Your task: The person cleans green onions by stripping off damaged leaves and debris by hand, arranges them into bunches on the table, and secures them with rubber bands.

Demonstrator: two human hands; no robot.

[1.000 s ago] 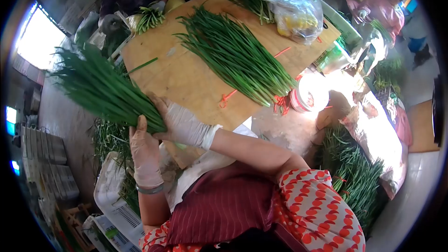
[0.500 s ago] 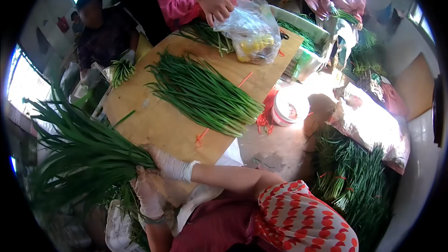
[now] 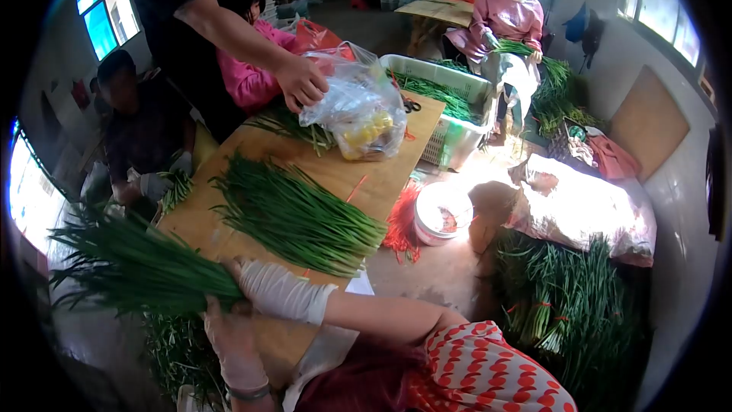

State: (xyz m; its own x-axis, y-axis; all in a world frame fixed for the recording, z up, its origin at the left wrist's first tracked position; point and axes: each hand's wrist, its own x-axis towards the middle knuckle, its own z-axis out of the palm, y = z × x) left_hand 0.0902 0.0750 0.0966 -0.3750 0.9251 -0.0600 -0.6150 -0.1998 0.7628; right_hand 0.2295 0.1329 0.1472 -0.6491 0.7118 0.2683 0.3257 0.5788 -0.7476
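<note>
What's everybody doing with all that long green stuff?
The person wearing the camera holds a loose bunch of long green stalks between a white-gloved left hand and a white-gloved right hand. A flat pile of green stalks lies on the light-brown wooden tabletop. Across it, someone's bare hand is at a clear plastic bag. Farther back, a person in pink holds green stalks too.

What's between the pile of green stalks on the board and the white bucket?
In the head view, a tangle of red strands lies between the pile of green stalks and the white bucket, beyond the board.
</note>
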